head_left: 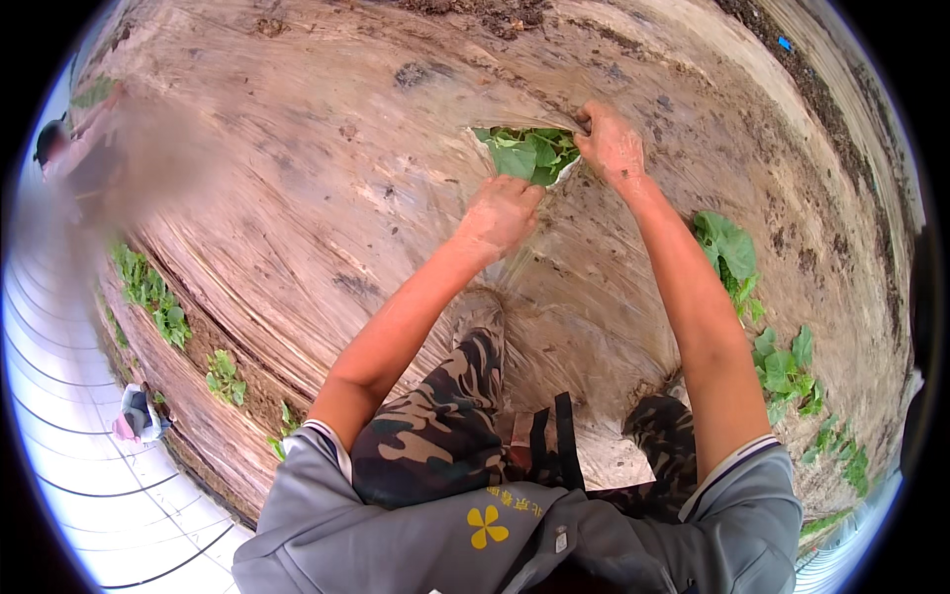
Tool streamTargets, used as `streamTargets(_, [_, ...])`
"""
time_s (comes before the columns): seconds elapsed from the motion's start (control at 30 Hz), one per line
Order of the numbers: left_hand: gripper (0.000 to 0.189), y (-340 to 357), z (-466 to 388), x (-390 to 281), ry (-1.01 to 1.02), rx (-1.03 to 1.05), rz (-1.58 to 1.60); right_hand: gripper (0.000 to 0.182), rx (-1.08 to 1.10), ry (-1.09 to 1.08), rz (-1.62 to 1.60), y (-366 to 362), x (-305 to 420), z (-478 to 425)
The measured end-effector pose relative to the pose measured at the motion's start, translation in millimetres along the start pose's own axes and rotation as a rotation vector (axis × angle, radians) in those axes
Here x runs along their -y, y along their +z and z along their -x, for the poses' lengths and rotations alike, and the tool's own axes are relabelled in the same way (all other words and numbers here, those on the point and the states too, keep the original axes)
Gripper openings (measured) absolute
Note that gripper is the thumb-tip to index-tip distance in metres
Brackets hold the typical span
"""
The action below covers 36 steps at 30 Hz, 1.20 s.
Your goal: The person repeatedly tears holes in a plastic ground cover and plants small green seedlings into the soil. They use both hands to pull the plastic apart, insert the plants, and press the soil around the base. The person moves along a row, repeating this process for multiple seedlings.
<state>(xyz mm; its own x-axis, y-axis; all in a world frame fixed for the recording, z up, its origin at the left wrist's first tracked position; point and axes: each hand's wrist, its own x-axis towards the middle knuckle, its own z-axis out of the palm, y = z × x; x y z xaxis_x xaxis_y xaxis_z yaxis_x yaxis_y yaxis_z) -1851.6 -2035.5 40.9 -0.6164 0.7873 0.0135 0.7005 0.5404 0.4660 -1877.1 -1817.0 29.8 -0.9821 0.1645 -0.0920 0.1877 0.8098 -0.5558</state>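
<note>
Thin, clear plastic mulch film (312,171), smeared with soil, covers the ground before me. An opening in it shows green leafy plants (531,152). At the lower edge of this opening, my left hand (505,215) has its fingers closed on the film. My right hand (608,141) pinches the film at the opening's upper right corner, with the fingertips partly hidden. The leaves lie between my two hands, still mostly under the film's edges.
Leafy plants (726,245) stand out of the film beside my right arm, with more (790,371) further down. Another plant row (152,297) runs at the left. Two other people (141,416) are at the far left, one partly blurred. My boot (479,312) rests on the film.
</note>
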Motion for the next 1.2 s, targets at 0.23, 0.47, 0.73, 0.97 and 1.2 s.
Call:
streamTargets(0.23, [0.027, 24, -27, -32, -0.222, 0.245, 0.222, 0.024, 0.122, 0.085, 0.082, 0, 3, 12])
streamTargets(0.47, [0.010, 71, -2, -31, -0.078, 0.133, 0.048, 0.017, 0.085, -0.025, 0.144, 17, -25, 6])
streamTargets(0.73, [0.011, 66, 33, -32, 0.031, 0.061, -0.070, 0.021, 0.154, 0.014, 0.152, 25, -50, -22])
streamTargets(0.97, [0.017, 66, 58, -17, 0.052, 0.046, -0.103, 0.022, 0.198, 0.059, 0.167, 33, -55, -37])
streamTargets(1.2, [0.022, 41, 41, -2, 0.050, -0.120, -0.147, 0.026, 0.033, 0.040, 0.069, 32, -39, -48])
